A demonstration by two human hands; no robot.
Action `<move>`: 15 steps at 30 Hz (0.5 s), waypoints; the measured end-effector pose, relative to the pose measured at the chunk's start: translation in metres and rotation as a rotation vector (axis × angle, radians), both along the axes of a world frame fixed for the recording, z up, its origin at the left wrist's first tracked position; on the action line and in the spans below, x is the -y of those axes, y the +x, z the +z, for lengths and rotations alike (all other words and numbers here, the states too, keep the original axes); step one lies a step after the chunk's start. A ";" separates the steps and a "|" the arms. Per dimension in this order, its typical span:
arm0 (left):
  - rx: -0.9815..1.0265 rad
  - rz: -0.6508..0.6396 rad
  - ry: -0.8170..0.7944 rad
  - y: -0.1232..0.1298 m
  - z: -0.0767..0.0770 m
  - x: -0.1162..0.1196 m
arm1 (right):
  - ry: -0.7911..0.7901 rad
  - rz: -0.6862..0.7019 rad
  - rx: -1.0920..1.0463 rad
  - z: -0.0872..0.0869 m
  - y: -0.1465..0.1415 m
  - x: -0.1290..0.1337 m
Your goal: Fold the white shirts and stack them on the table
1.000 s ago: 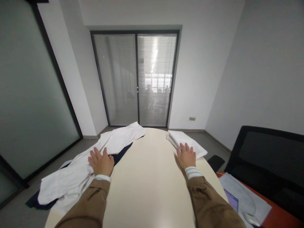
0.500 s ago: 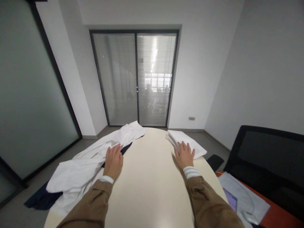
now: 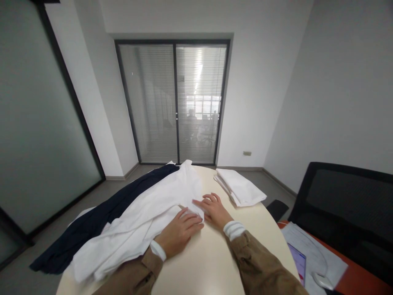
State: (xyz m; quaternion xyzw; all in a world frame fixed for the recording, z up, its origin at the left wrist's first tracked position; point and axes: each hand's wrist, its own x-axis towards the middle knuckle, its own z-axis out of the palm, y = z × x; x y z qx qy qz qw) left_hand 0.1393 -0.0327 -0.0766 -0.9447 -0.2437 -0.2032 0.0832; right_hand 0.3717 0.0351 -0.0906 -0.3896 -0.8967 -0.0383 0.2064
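Note:
A white garment (image 3: 138, 221) lies crumpled across the left half of the round cream table (image 3: 196, 270), over a dark navy cloth (image 3: 92, 221) that hangs off the table's left side. My left hand (image 3: 178, 231) rests flat on the white fabric, fingers pointing right. My right hand (image 3: 213, 211) lies on the bare tabletop, its fingertips against the white garment's edge. Neither hand grips anything. A folded white cloth (image 3: 238, 187) sits at the far right of the table, beyond my right hand and apart from it.
A black mesh chair (image 3: 340, 205) stands at the right, beside an orange desk (image 3: 362, 274) holding papers, a phone and a white mouse. Behind the table is a glass door with blinds (image 3: 173, 102). A frosted glass wall (image 3: 39, 119) runs along the left.
The white garment and navy cloth have shifted rightward onto the table. My hands have moved together at the table's middle. My right hand has left the folded cloth, which stays in place.

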 end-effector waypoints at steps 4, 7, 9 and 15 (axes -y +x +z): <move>0.134 0.260 0.076 0.002 0.001 0.002 | -0.041 0.006 0.001 0.002 -0.004 0.002; 0.232 0.599 0.154 -0.003 -0.003 -0.001 | -0.057 -0.124 -0.042 0.004 0.000 0.002; 0.213 0.721 0.140 -0.006 -0.006 -0.002 | -0.060 -0.228 -0.060 0.004 0.003 0.000; -0.045 0.821 -0.145 0.003 -0.001 0.010 | -0.103 -0.487 -0.124 0.005 0.009 -0.004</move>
